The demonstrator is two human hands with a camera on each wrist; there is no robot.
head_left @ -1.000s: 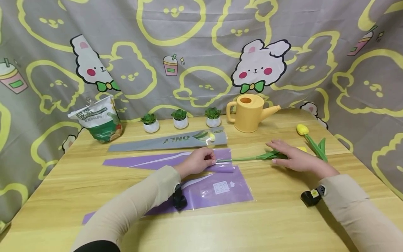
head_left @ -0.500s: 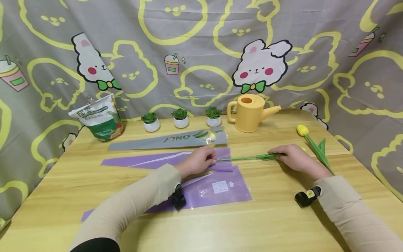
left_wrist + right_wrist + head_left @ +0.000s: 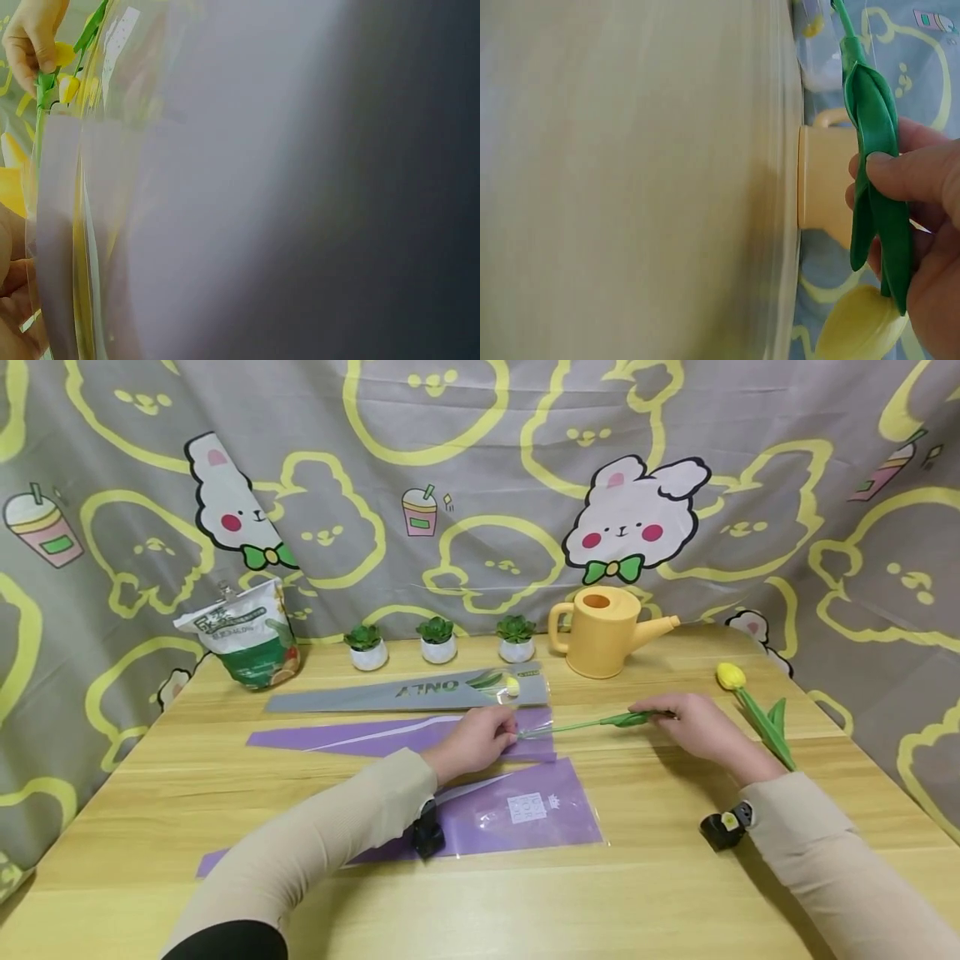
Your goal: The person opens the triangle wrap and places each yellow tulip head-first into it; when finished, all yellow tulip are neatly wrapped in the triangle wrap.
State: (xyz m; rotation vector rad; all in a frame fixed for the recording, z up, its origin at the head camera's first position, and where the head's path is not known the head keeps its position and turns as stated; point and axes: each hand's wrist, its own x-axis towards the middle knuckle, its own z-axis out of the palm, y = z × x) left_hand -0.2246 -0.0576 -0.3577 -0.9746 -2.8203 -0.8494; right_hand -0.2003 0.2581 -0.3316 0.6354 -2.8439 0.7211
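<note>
My right hand (image 3: pixel 697 727) pinches an artificial yellow tulip by its green leaves (image 3: pixel 876 127), thumb on the near side. Its yellow bloom (image 3: pixel 862 322) shows below the fingers in the right wrist view and is hidden by the hand in the head view. The green stem (image 3: pixel 573 726) runs left over the mouth of a purple flower sleeve (image 3: pixel 360 737). At that mouth my left hand (image 3: pixel 476 741) pinches the sleeve's clear film, fingertips right at the stem's end. Film and purple blur fill most of the left wrist view.
A second purple sleeve (image 3: pixel 525 827) lies nearer, and a grey sleeve (image 3: pixel 360 697) farther back. Another yellow tulip (image 3: pixel 768 727) lies at the right. Behind stand a yellow watering can (image 3: pixel 600 639), three small potted succulents (image 3: pixel 438 647) and a green-white bag (image 3: pixel 255 647).
My right hand, at first spread over the tulip, has closed its fingers on the leaves and raised them slightly. The left hand stays at the sleeve's mouth.
</note>
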